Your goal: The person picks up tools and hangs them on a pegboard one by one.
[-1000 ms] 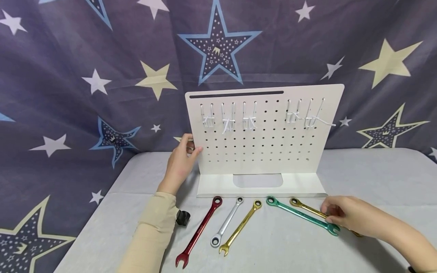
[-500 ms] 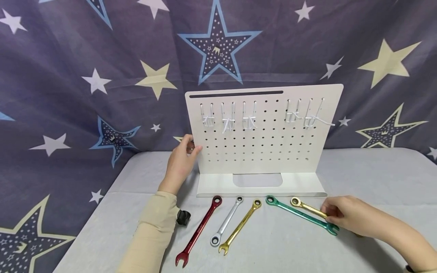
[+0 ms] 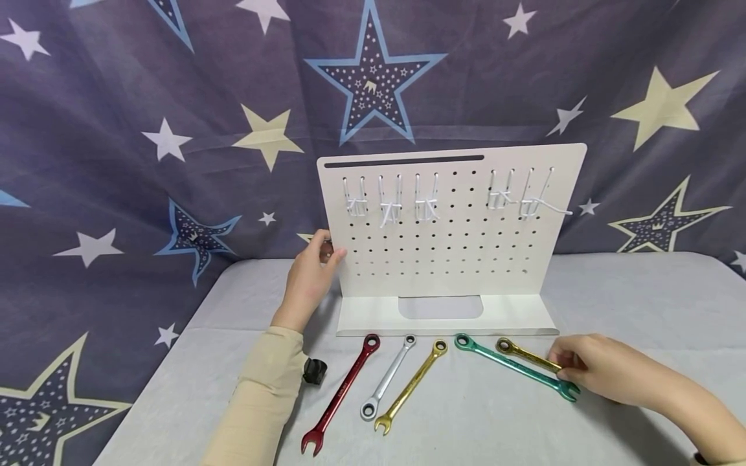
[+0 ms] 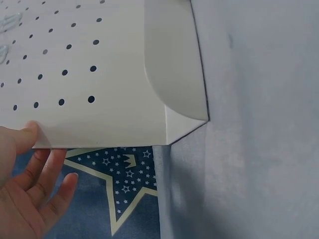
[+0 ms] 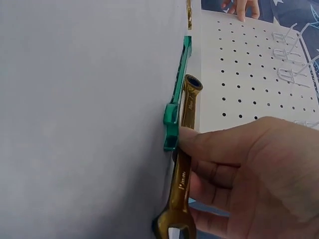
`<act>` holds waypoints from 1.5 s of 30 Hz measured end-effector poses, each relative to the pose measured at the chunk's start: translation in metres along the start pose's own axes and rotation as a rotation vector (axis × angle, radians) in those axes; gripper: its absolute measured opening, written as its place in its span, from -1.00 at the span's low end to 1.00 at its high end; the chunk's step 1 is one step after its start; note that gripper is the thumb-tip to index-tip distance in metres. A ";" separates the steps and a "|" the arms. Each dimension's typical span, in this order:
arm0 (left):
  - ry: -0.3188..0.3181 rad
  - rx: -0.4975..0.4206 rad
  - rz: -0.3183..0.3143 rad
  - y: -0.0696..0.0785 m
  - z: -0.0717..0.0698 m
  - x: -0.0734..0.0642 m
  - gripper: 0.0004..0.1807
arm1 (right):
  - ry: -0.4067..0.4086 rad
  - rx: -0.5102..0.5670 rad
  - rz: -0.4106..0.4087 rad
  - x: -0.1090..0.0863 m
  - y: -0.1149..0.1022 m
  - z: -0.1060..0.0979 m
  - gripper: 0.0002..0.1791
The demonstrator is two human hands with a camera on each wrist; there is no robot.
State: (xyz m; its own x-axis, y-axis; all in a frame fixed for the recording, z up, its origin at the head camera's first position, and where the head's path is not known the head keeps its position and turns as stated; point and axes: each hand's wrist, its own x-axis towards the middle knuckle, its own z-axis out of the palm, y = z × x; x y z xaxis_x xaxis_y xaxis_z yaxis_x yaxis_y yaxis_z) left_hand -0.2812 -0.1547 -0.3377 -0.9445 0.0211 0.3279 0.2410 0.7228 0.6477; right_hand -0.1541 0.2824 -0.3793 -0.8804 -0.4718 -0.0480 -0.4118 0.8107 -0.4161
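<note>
A white pegboard (image 3: 443, 252) stands upright on its base with several white wire hooks along the top. My left hand (image 3: 309, 278) holds its left edge, thumb on the front and fingers behind; the left wrist view shows this grip near the board's lower corner (image 4: 187, 122). At the front right my right hand (image 3: 606, 369) pinches a gold combination ratchet wrench (image 5: 185, 164) by its shank. In the right wrist view its ring end is at the far end and its open jaw nearest the camera. A green wrench (image 3: 513, 367) lies right beside it.
On the grey cloth table (image 3: 484, 433) in front of the board lie a red wrench (image 3: 344, 391), a silver double-ring wrench (image 3: 389, 375) and another gold wrench (image 3: 412, 385). A star-patterned curtain (image 3: 128, 213) hangs behind.
The gold wrench has turned slightly in my right hand: its ring end catches the light differently, and its open end is now hidden behind the hand. The left hand keeps its place.
</note>
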 end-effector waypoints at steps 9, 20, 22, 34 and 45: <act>0.005 0.016 0.006 0.000 0.000 0.001 -0.65 | 0.027 -0.033 -0.002 0.000 -0.003 -0.003 -0.81; 0.008 0.026 -0.004 0.001 0.000 0.000 -0.65 | 0.134 -0.062 0.019 0.001 -0.012 -0.007 -0.80; 0.006 0.030 -0.007 0.001 0.000 0.000 -0.65 | 0.167 -0.077 0.025 0.001 -0.013 -0.008 -0.79; 0.021 0.024 0.004 0.002 0.000 0.000 -0.64 | 0.361 -0.122 0.038 0.001 -0.018 -0.015 -0.75; 0.018 0.031 0.003 0.002 0.000 0.000 -0.63 | 0.537 -0.082 0.019 0.002 -0.019 -0.016 -0.77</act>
State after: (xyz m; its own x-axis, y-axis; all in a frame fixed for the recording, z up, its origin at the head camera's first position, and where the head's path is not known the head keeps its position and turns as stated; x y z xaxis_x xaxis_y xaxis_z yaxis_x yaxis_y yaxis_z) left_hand -0.2811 -0.1526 -0.3363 -0.9395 0.0115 0.3423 0.2369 0.7437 0.6251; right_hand -0.1514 0.2716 -0.3567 -0.8753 -0.2314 0.4246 -0.3931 0.8518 -0.3463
